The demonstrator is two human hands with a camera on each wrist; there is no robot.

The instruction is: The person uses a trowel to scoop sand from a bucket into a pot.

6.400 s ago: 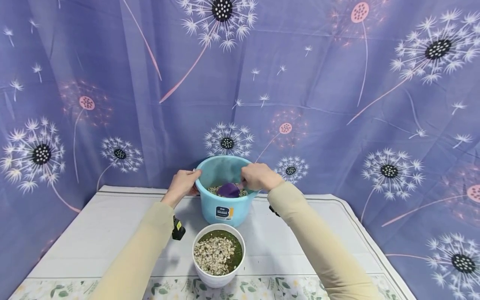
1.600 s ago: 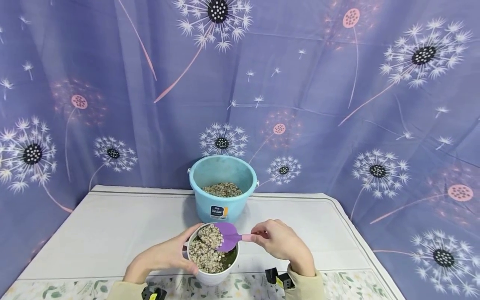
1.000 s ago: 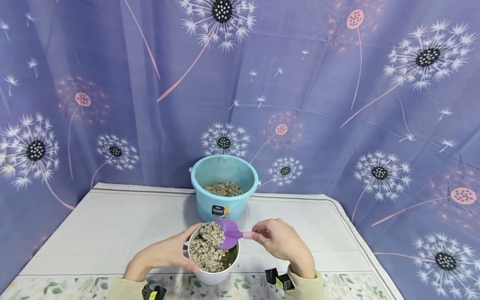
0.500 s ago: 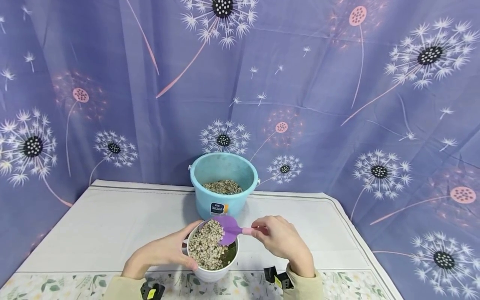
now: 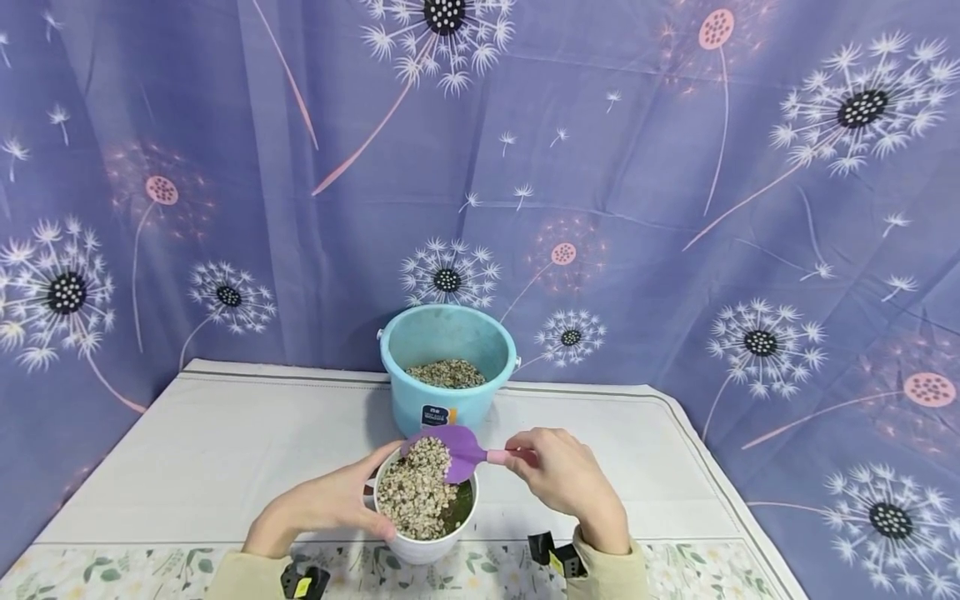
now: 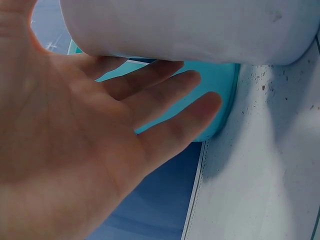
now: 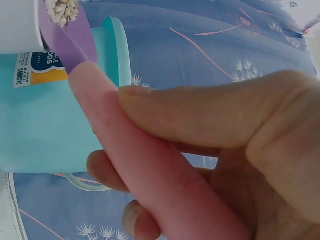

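Purple scoop (image 5: 467,454) over the rear right of the white pot's (image 5: 426,551) mouth. Pale flakes (image 5: 416,504) heaped against its blade and across the pot; how many lie on the blade, cannot tell. Dark green patch (image 5: 461,507) bare at the pot's right.

Key relation: scoop's long axis runs crosswise, blade left, pink handle (image 7: 135,147) right. Right hand (image 5: 564,479) is the nearer to it, with the pot mouth off to that hand's left. It pinches the handle, thumb on one side, fingers curled on the other. Left hand (image 5: 326,508) lies along the pot's left side, thumb at the front, fingers spread and fairly straight.

Blue bucket (image 5: 408,402) just behind, flaky mix (image 5: 446,375) inside. Label (image 7: 46,62) partly hidden: "ALE" and "ODS" legible sideways, also a barcode and orange band.

Desk (image 5: 240,458): white, floral strip (image 5: 150,572) nearest. Dandelion-print cloth (image 5: 337,275) beyond.
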